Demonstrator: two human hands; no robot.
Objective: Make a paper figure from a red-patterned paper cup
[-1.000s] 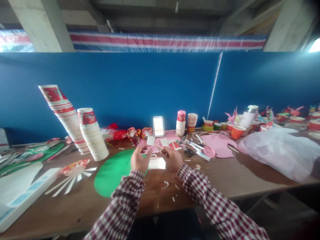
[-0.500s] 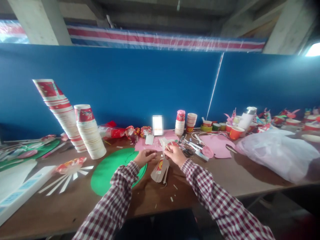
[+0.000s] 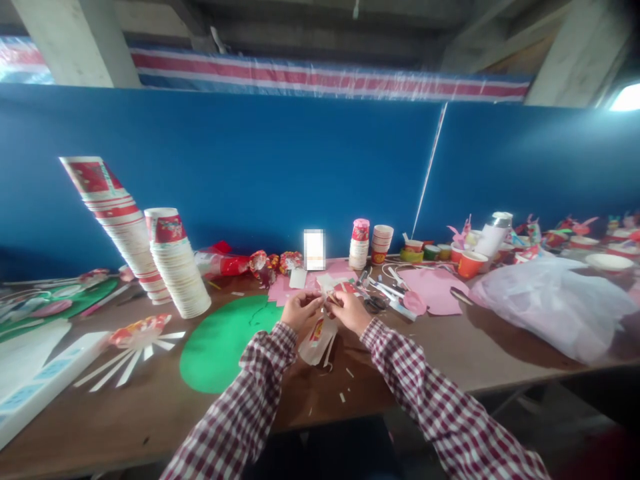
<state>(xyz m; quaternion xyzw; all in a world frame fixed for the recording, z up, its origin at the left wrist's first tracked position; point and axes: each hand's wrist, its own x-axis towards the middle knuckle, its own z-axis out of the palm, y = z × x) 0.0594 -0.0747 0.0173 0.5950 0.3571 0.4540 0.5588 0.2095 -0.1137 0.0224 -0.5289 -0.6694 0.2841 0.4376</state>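
Observation:
A paper cup cut into strips (image 3: 316,341) hangs spread out below my two hands, over the middle of the table. My left hand (image 3: 301,309) is closed, thumb and fingers pinching at the cup's upper part. Right beside it, my right hand (image 3: 353,311) pinches the same cup from the other side. The fingertips of both hands nearly meet, and they hide the exact spot they grip. Pale strips of the cup show above and below the fingers. Another cut cup with splayed strips (image 3: 131,353) lies on the table at the left.
Tall stacks of paper cups (image 3: 177,273) stand at the left, near a green oval sheet (image 3: 215,353). Pink paper (image 3: 433,288), pens and scissors (image 3: 376,304) lie beyond my hands. A white plastic bag (image 3: 550,303) sits at the right. A blue partition (image 3: 280,160) rises behind.
My left hand has moved right and up to meet my right hand, and its fingers have closed on the cut cup. The right hand has stayed nearly in place.

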